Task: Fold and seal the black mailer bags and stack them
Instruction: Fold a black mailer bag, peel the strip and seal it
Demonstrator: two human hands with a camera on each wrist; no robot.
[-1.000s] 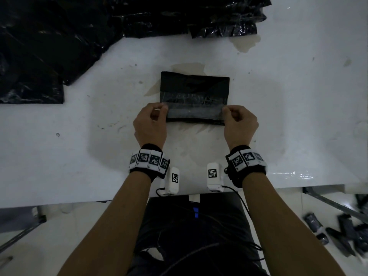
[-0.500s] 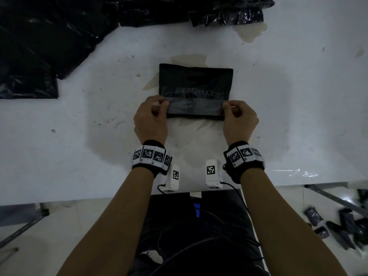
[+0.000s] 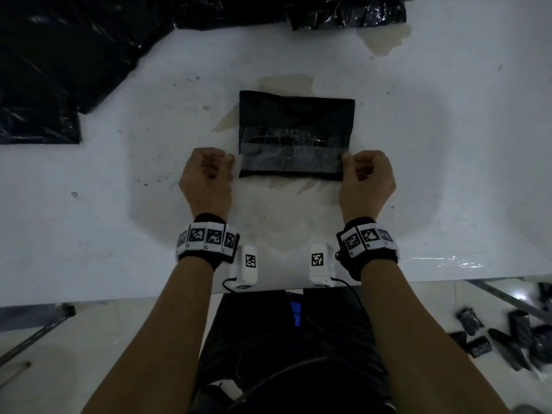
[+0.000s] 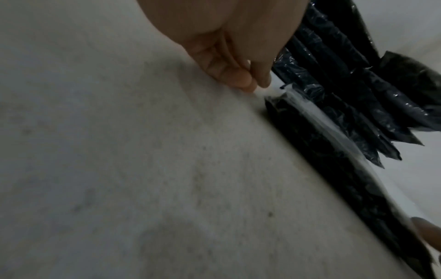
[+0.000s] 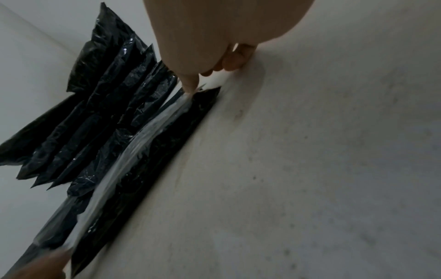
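Folded black mailer bag (image 3: 295, 135) lies flat mid-table (image 3: 448, 144), long edge toward the person, clear shiny flap/strip (image 3: 294, 144) across its near half. Left hand (image 3: 206, 177) sits just off the bag's left end, fingers curled w/ thumb and fingertips (image 4: 245, 81) pinched together, apart from the bag corner in the left wrist view, nothing in the grip. Right hand (image 3: 367, 180) at the bag's right end, fingers curled; right wrist view shows a fingertip (image 5: 190, 83) touching the strip's corner at the bag's edge, can't tell if it's actually pinching it. More black mailers (image 3: 44, 70) spread over the far-left of the table, another pile (image 3: 343, 10) along the far edge. Small dark bundles (image 3: 507, 339) on the floor at right
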